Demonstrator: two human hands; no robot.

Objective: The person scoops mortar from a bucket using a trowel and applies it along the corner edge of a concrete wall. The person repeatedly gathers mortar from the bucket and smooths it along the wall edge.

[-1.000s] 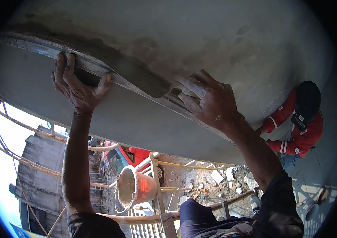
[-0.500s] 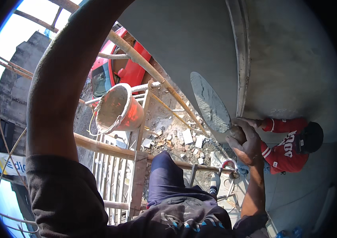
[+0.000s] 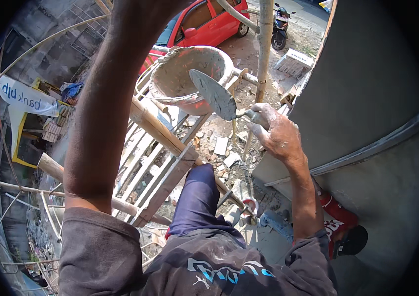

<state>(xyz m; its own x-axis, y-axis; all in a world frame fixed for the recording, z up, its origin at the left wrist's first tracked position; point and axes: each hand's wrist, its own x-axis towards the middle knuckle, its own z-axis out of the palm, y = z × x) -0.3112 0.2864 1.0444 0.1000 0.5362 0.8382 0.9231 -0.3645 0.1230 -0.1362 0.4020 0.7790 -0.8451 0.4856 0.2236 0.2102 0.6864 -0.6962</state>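
My right hand (image 3: 279, 132), dusty with mortar, is closed around the handle of a pointed trowel (image 3: 213, 94). Grey mortar smears coat its leaf-shaped blade, which overlaps the near right rim of an orange bucket (image 3: 194, 105); whether the two touch, I cannot tell. Grey residue lines the bucket's inside. My left forearm (image 3: 98, 98) reaches up past the top edge, so the left hand is out of sight. To the right of my right hand rises a smooth grey plastered wall (image 3: 367, 98).
Bamboo scaffold poles (image 3: 157, 128) and a slatted wooden platform (image 3: 162, 182) lie around my knee. Rubble (image 3: 222, 145) covers the ground below. A co-worker in a red shirt (image 3: 337, 217) is low at the right. Beyond stand a red car (image 3: 202, 27) and a motorbike (image 3: 279, 29).
The view has swung left toward the bucket. My right hand has carried the trowel from beside the wall to the bucket's rim. My left arm stays raised.
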